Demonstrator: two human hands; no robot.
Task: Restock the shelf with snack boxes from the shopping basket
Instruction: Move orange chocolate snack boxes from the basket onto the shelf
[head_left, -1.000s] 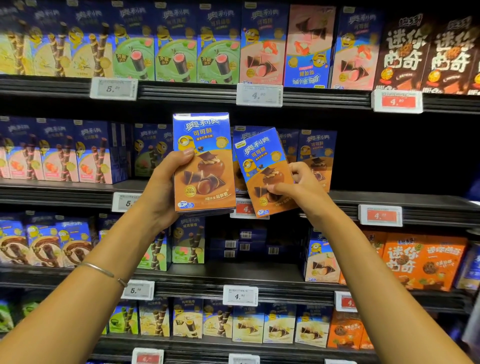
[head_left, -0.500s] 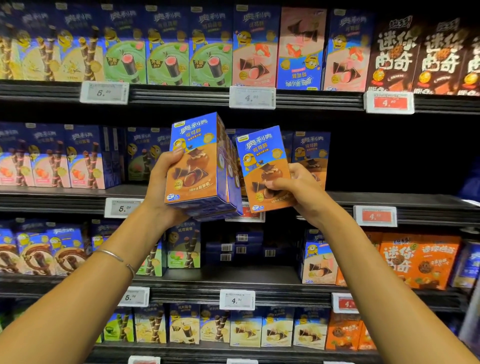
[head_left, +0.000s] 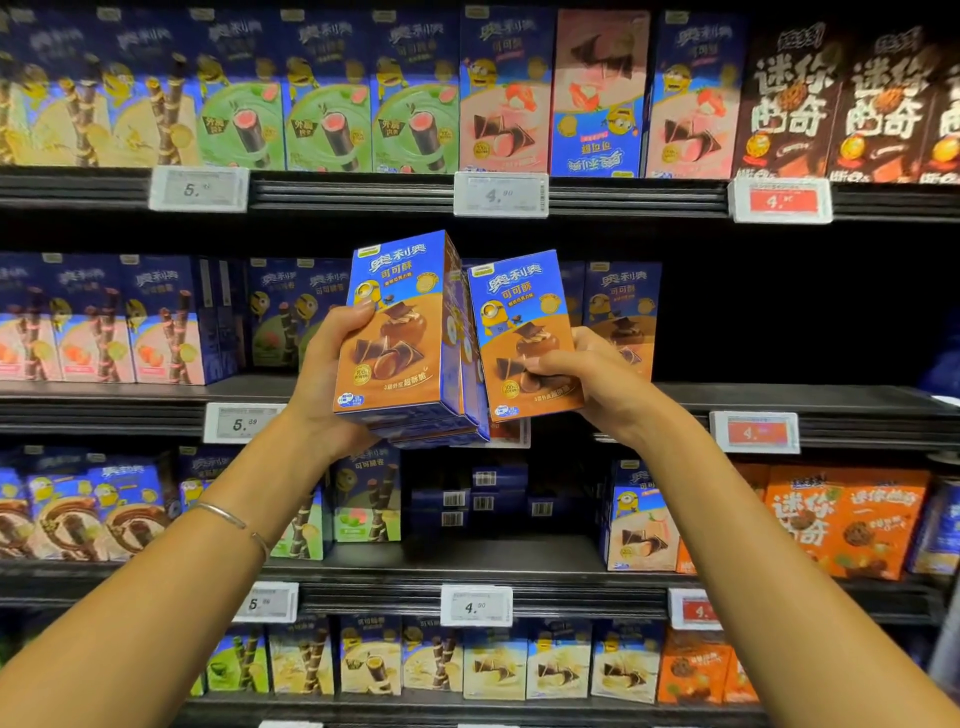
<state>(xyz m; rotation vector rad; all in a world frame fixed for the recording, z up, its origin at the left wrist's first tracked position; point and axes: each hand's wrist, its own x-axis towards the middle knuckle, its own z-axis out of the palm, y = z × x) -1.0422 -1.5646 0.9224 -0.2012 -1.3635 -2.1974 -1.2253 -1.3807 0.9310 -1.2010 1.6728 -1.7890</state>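
Box stack (head_left: 397, 338) is gripped in the left hand (head_left: 324, 379), a lone box (head_left: 524, 332) in the right hand (head_left: 589, 379), before the middle shelf (head_left: 779, 399); slide them upright, face out, beside the matching box (head_left: 626, 306).

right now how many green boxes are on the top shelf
3, side by side: the left green box, the middle green box and the right green box. More may stand hidden behind them.

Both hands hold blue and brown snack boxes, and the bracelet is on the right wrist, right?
Not quite: in the head view the bracelet is on the left wrist. The left hand and right hand do both hold blue and brown snack boxes.
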